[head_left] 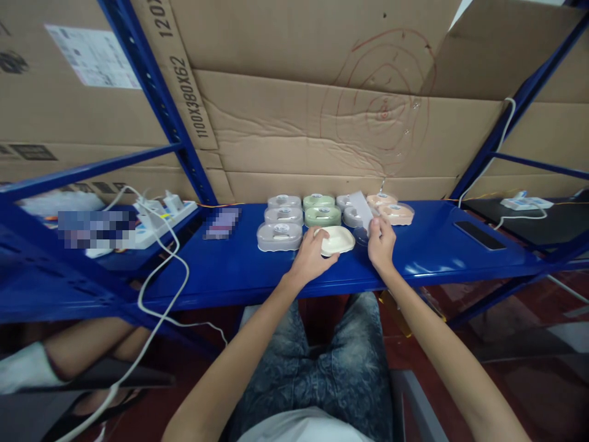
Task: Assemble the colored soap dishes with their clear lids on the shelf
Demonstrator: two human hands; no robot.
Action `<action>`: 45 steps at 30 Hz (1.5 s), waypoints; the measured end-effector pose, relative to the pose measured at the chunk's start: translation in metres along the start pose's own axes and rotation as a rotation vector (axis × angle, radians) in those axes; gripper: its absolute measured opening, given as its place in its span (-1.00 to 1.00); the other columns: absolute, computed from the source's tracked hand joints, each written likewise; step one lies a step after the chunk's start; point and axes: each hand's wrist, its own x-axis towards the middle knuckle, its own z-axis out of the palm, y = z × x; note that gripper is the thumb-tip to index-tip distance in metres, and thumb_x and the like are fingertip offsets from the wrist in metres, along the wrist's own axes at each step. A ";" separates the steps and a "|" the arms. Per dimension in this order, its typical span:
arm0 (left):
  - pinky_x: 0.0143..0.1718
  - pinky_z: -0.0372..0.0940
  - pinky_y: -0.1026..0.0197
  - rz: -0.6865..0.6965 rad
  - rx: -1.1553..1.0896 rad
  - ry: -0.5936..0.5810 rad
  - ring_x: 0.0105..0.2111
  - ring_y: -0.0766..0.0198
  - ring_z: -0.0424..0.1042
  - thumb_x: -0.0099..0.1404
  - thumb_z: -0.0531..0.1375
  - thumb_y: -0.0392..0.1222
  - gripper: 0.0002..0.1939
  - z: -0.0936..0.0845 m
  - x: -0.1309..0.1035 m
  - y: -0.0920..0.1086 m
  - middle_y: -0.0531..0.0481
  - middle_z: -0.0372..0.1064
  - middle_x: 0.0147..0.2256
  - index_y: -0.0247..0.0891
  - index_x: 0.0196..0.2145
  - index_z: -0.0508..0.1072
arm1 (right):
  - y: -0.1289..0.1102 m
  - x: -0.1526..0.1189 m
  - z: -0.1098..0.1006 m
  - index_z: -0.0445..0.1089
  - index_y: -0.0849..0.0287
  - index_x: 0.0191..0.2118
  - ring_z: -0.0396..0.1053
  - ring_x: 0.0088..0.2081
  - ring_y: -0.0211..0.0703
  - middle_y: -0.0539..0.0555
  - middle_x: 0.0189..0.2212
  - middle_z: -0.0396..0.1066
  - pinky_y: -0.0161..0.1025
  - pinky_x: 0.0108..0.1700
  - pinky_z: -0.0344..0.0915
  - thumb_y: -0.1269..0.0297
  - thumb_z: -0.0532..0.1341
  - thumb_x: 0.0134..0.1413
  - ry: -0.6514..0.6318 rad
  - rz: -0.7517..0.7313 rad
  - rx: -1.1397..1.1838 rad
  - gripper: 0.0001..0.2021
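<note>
My left hand [310, 256] is closed round the near-left side of a cream oval dish [339, 240] lying low over the shelf's front part. My right hand [381, 243] pinches a thin white sheet [361, 207] that stands up at a tilt. Beneath that sheet, a clear piece [361, 236] shows, partly covered, perhaps a plastic lid. Just left of my left hand sits a grey oval case [279, 237] with a clear cover, in a column of three. Behind the dish are green cases [323, 216]. Peach cases [396, 213] stand behind my right hand, and more grey ones are partly hidden.
The blue shelf [221, 270] has a black phone-like slab [479, 236] at right and a blurred purple item [222, 223] at left. A power strip [165, 224] trails a white cable [177, 270]. Cardboard [276, 135] backs the shelf. Another person's arm [87, 350] shows lower left.
</note>
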 end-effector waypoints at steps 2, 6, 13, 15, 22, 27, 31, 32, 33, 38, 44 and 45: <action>0.37 0.30 -0.23 0.033 0.126 -0.029 0.31 -0.21 0.33 0.32 0.37 -0.16 -0.61 0.003 -0.002 0.002 -0.30 0.35 0.19 -0.23 0.06 0.44 | -0.001 0.000 0.000 0.62 0.18 -0.08 0.50 -0.03 0.10 0.26 -0.11 0.58 0.02 0.12 0.42 -0.27 -0.02 0.51 -0.006 -0.001 -0.003 -0.34; 0.48 0.15 -0.33 0.070 0.250 -0.080 0.48 -0.27 0.12 0.41 0.23 -0.24 -0.57 0.005 -0.004 0.006 -0.37 0.33 0.32 -0.30 0.21 0.45 | -0.001 0.000 -0.001 0.64 0.18 -0.06 0.51 -0.12 0.05 0.23 -0.16 0.59 -0.01 0.07 0.44 -0.26 -0.01 0.51 -0.044 -0.017 0.001 -0.34; 0.49 0.14 -0.34 0.179 0.205 -0.180 0.50 -0.23 0.16 0.41 0.10 -0.40 -0.55 0.003 -0.003 0.003 -0.33 0.43 0.31 -0.29 0.18 0.54 | -0.004 -0.001 -0.002 0.66 0.18 0.09 0.54 -0.06 0.12 0.26 -0.10 0.61 0.03 0.10 0.45 -0.29 0.01 0.51 -0.080 -0.011 0.025 -0.32; 0.47 0.12 -0.41 0.175 0.199 -0.191 0.50 -0.27 0.16 0.41 0.09 -0.40 -0.56 0.004 -0.002 0.002 -0.35 0.44 0.30 -0.29 0.17 0.54 | -0.005 -0.001 -0.002 0.67 0.16 0.07 0.55 -0.05 0.14 0.25 -0.10 0.62 0.05 0.11 0.45 -0.31 0.01 0.50 -0.093 -0.010 0.018 -0.31; 0.51 -0.03 -0.42 0.161 0.176 -0.190 0.55 -0.29 0.03 0.42 0.14 -0.32 -0.54 0.007 0.002 0.000 -0.46 0.23 0.44 -0.37 0.23 0.46 | -0.004 0.000 -0.002 0.68 0.14 0.07 0.55 -0.01 0.12 0.23 -0.08 0.63 0.08 0.17 0.46 -0.30 0.04 0.50 -0.138 -0.025 0.003 -0.34; 0.47 0.11 -0.33 0.190 0.205 -0.147 0.48 -0.27 0.16 0.48 0.12 -0.27 -0.62 0.002 0.001 0.003 -0.42 0.34 0.36 -0.36 0.18 0.49 | -0.003 0.001 0.001 0.67 0.16 0.12 0.54 0.06 0.17 0.28 -0.04 0.60 0.14 0.23 0.41 -0.28 0.09 0.47 -0.156 -0.023 0.003 -0.36; 0.40 0.23 -0.31 0.184 0.201 -0.143 0.36 -0.24 0.30 0.50 0.11 -0.25 -0.68 0.001 -0.001 0.005 -0.39 0.45 0.25 -0.34 0.11 0.53 | -0.003 0.002 -0.005 0.67 0.12 0.14 0.49 0.20 0.23 0.30 0.08 0.55 0.18 0.30 0.37 -0.23 0.16 0.45 -0.200 -0.057 0.012 -0.43; 0.40 0.23 -0.31 0.186 0.178 -0.136 0.36 -0.23 0.31 0.50 0.12 -0.24 -0.67 0.001 -0.001 0.006 -0.38 0.45 0.25 -0.33 0.12 0.53 | -0.002 0.002 -0.010 0.67 0.09 0.15 0.47 0.22 0.21 0.28 0.11 0.54 0.17 0.31 0.37 -0.21 0.18 0.45 -0.232 -0.081 0.015 -0.46; 0.41 0.22 -0.29 0.179 0.144 -0.120 0.36 -0.22 0.31 0.49 0.13 -0.24 -0.67 0.001 -0.001 0.005 -0.37 0.46 0.25 -0.33 0.12 0.53 | -0.001 0.002 -0.015 0.66 0.06 0.15 0.46 0.24 0.20 0.26 0.15 0.52 0.16 0.33 0.36 -0.19 0.19 0.45 -0.273 -0.107 0.020 -0.49; 0.32 0.34 -0.21 -0.003 0.005 0.077 0.22 -0.15 0.46 0.37 0.10 -0.40 -0.61 -0.004 0.000 -0.001 -0.30 0.54 0.09 -0.28 0.09 0.52 | 0.007 -0.001 -0.052 0.67 0.00 0.13 0.46 0.28 0.19 0.21 0.25 0.48 0.22 0.37 0.34 -0.08 0.21 0.49 -0.514 -0.200 -0.008 -0.60; 0.20 0.40 -0.12 -0.016 -0.095 0.246 0.08 -0.05 0.53 0.53 -0.02 -0.33 -0.65 -0.021 -0.006 0.008 -0.23 0.54 0.01 -0.21 0.08 0.50 | -0.006 -0.016 -0.069 0.62 -0.06 0.21 0.31 0.42 0.29 0.19 0.46 0.27 0.30 0.43 0.28 -0.02 0.27 0.47 -0.698 -0.348 -0.087 -0.64; 0.25 0.37 -0.12 0.049 -0.127 0.238 0.12 -0.05 0.51 0.56 -0.01 -0.29 -0.67 -0.024 -0.008 0.012 -0.23 0.54 0.04 -0.21 0.10 0.50 | -0.010 -0.019 -0.069 0.62 -0.05 0.22 0.30 0.43 0.30 0.20 0.47 0.26 0.31 0.43 0.29 -0.02 0.27 0.47 -0.720 -0.372 -0.098 -0.63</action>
